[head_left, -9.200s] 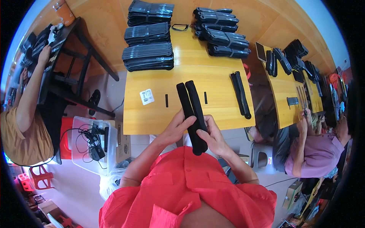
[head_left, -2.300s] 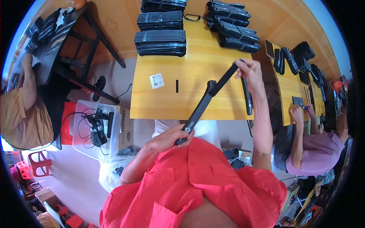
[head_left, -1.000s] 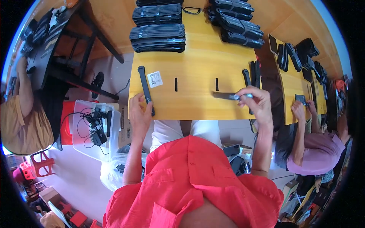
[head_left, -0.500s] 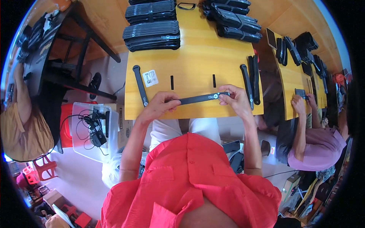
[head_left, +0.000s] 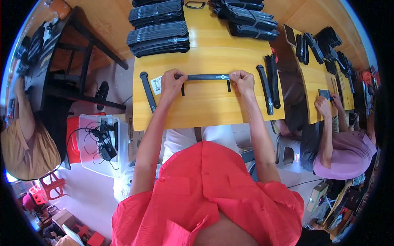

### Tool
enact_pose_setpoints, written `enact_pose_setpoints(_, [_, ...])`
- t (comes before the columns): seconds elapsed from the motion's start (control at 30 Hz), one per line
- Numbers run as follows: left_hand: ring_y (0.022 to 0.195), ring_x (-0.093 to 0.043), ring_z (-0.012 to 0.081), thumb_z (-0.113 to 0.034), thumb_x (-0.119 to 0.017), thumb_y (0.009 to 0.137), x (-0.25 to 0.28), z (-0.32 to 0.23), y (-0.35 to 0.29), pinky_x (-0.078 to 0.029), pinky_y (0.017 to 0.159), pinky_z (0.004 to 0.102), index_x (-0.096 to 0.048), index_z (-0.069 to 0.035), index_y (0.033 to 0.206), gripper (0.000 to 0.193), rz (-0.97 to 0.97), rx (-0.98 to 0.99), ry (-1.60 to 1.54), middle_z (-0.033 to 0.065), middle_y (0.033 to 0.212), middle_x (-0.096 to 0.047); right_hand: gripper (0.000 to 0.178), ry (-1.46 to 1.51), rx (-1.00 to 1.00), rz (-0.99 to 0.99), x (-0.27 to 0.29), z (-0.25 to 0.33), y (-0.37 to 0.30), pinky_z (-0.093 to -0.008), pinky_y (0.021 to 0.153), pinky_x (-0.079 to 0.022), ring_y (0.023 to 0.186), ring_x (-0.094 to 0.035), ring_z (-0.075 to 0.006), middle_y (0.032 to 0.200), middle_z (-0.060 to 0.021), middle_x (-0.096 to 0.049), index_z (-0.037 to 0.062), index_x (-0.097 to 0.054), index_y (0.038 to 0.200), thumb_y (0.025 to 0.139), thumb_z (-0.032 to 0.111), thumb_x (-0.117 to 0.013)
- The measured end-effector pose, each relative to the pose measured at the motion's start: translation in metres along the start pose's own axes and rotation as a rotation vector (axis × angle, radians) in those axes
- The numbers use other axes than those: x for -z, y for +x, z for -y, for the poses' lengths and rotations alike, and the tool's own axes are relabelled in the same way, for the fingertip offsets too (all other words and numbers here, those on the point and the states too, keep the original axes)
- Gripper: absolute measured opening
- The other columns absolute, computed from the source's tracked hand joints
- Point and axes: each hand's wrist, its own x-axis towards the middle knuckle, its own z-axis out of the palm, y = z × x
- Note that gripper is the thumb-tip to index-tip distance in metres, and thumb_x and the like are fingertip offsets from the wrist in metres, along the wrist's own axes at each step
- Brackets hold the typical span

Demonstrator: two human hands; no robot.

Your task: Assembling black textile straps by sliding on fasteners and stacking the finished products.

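A flat black strap (head_left: 205, 77) with a small white print near its right end is stretched level between my hands over the wooden table (head_left: 205, 110). My left hand (head_left: 173, 84) pinches its left end, and my right hand (head_left: 243, 82) pinches the right end. Just below the strap, two short black strips, a left one (head_left: 183, 89) and a right one (head_left: 229, 86), lie upright on the tabletop. Beside my left wrist are a single black strap (head_left: 147, 92) and a white printed label (head_left: 156, 85), partly covered by my hand. To the right lie another black strap (head_left: 265, 90) and a darker pair (head_left: 273, 82).
Bundled black straps are stacked at the far left (head_left: 158, 39) and far right (head_left: 254, 30) of the table. A clear plastic bin (head_left: 98, 162) with cables stands on the floor at left. One person (head_left: 344, 156) works at the right-hand table; another (head_left: 30, 143) sits at left.
Both hands have moved away from me, carrying the strap from near the table's front edge to the upper ends of the two black strips. It is now nearly level.
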Motion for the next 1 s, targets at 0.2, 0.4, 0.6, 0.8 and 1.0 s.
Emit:
enact_pose_setpoints(0.2, [0.066, -0.061, 0.0238, -0.016, -0.067, 0.072, -0.003, 0.008, 0.003, -0.047, 0.063, 0.0326, -0.066, 0.002, 0.08, 0.019, -0.044, 0.001, 0.02, 0.0144, 0.07, -0.064, 0.004, 0.037, 0.059, -0.096, -0.01, -0.016, 0.009, -0.0213, 0.042, -0.033, 0.047, -0.045, -0.0075, 0.058, -0.0015, -0.056, -0.0024, -0.062, 0.071, 0.074, -0.006, -0.062])
enact_pose_setpoints(0.4, [0.067, -0.063, 0.0248, -0.016, -0.065, 0.072, -0.005, 0.008, 0.004, -0.048, 0.065, 0.0332, -0.067, 0.001, 0.08, 0.019, -0.058, 0.003, 0.052, 0.0151, 0.071, -0.064, 0.004, -0.049, 0.1, -0.148, -0.01, -0.02, 0.013, -0.0209, 0.043, -0.035, 0.046, -0.046, -0.0082, 0.059, -0.0033, -0.057, -0.0031, -0.063, 0.071, 0.073, -0.006, -0.062])
enact_pose_setpoints(0.6, [0.068, -0.063, 0.0243, -0.015, -0.066, 0.072, -0.005, 0.008, 0.005, -0.049, 0.065, 0.0324, -0.067, 0.0, 0.079, 0.017, -0.076, -0.009, 0.065, 0.0144, 0.071, -0.065, 0.003, 0.02, 0.049, -0.127, -0.009, -0.016, 0.012, -0.021, 0.042, -0.034, 0.045, -0.045, -0.0082, 0.059, -0.0033, -0.057, -0.0032, -0.063, 0.071, 0.072, -0.006, -0.063])
enact_pose_setpoints(0.8, [0.066, -0.063, 0.0224, -0.012, -0.067, 0.07, -0.002, 0.001, 0.004, -0.049, 0.064, 0.031, -0.067, 0.0, 0.077, 0.014, -0.071, 0.037, 0.046, 0.0127, 0.07, -0.065, 0.002, -0.053, 0.047, -0.149, -0.012, -0.009, 0.007, -0.0203, 0.042, -0.035, 0.046, -0.046, -0.0075, 0.058, -0.0031, -0.057, -0.0025, -0.063, 0.07, 0.072, -0.004, -0.063])
enact_pose_setpoints(1.0, [0.064, -0.062, 0.0222, -0.011, -0.068, 0.07, -0.006, 0.004, 0.006, -0.048, 0.063, 0.0317, -0.066, 0.0, 0.076, 0.013, -0.089, 0.012, 0.071, 0.0122, 0.067, -0.064, 0.003, -0.136, 0.111, -0.187, -0.012, -0.016, 0.01, -0.0212, 0.038, -0.034, 0.042, -0.046, -0.0072, 0.054, -0.0022, -0.055, -0.0018, -0.063, 0.069, 0.072, -0.001, -0.063])
